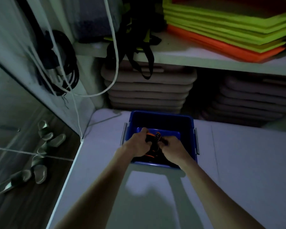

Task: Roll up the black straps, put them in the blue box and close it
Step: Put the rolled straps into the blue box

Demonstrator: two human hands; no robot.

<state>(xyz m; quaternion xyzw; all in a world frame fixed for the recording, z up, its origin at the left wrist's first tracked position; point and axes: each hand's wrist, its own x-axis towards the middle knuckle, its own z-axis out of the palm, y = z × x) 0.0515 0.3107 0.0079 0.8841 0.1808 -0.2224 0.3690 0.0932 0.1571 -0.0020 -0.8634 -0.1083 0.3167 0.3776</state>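
An open blue box [160, 117] stands on a pale platform in the middle of the view. Inside it lie black straps with orange edging [153, 153]. Both my hands reach into the box. My left hand [139, 141] is closed around a bundle of the straps. My right hand [172, 146] pinches the same bundle from the right side. The light is dim, so how tightly the straps are rolled cannot be made out. No lid is visible.
More black straps [139, 47] hang off a white shelf behind the box. Yellow and orange mats [229, 25] lie on that shelf, with grey pads [147, 86] stacked below. Black cables [68, 63] hang at left. Slippers [40, 154] sit on the floor left.
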